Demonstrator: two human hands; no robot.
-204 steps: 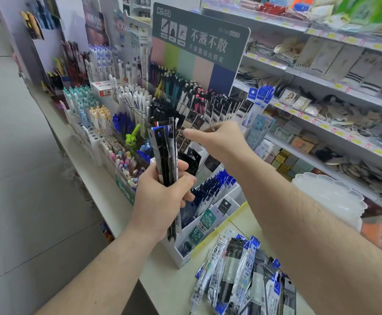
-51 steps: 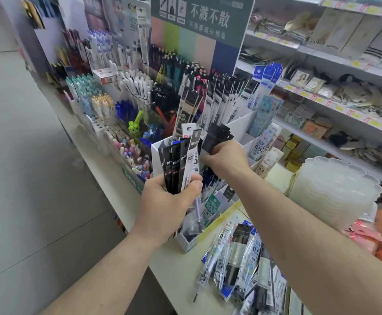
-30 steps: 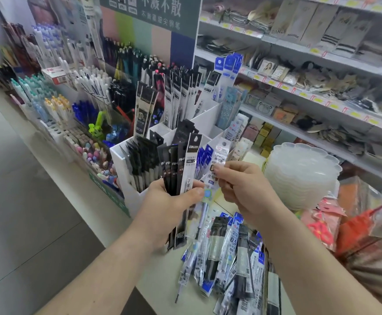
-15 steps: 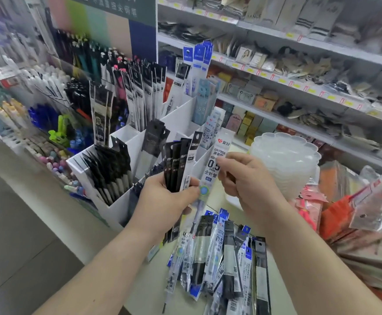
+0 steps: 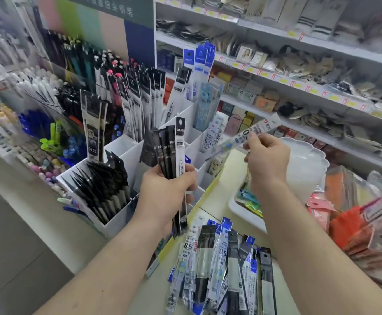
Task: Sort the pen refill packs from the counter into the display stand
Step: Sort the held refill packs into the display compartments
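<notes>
— Refill packs first: where are they?

— Three places. One clear refill pack (image 5: 251, 130) is pinched in the right hand (image 5: 265, 160), tilted, its header up to the right, just beside the display stand (image 5: 126, 217). A bundle of dark packs (image 5: 170, 155) stands upright in the left hand (image 5: 167, 194), fingers curled round the middle, one white-fronted pack at the front. The remaining packs (image 5: 222, 264) lie in a loose heap on the desk (image 5: 217, 201), close to the viewer.

— And the stand?

— White, with divided compartments. The nearest left one holds black packs leaning back; the rows behind carry taller black and blue-headed packs upright.

— What surrounds it?

— Left of the stand, racks of pens in many colours, blurred. Behind it, a signboard (image 5: 108, 26) with pastel stripes. To the right, a stack of scalloped white trays (image 5: 303, 164) and shelves (image 5: 299, 39) of small goods with yellow price tags.
</notes>
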